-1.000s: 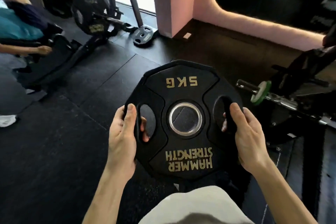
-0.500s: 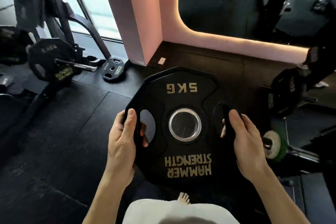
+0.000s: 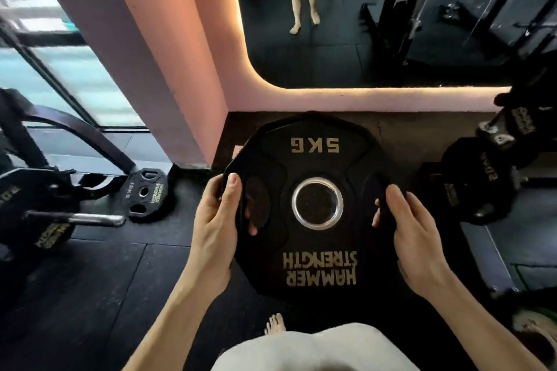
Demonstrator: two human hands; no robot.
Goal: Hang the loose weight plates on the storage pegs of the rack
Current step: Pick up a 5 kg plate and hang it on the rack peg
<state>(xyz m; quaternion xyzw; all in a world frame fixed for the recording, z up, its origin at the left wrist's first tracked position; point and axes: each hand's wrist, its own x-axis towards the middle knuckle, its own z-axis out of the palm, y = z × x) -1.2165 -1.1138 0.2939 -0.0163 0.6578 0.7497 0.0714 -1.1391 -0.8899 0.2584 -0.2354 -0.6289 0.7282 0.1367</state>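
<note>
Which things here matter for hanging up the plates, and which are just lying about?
Part of the job:
- 5 kg plate, held by the left hand and right hand
- 10 kg plate propped on the floor by the pillar
- chrome peg on the left
- plates stored at right

Just there:
- pink pillar
- wall mirror
</note>
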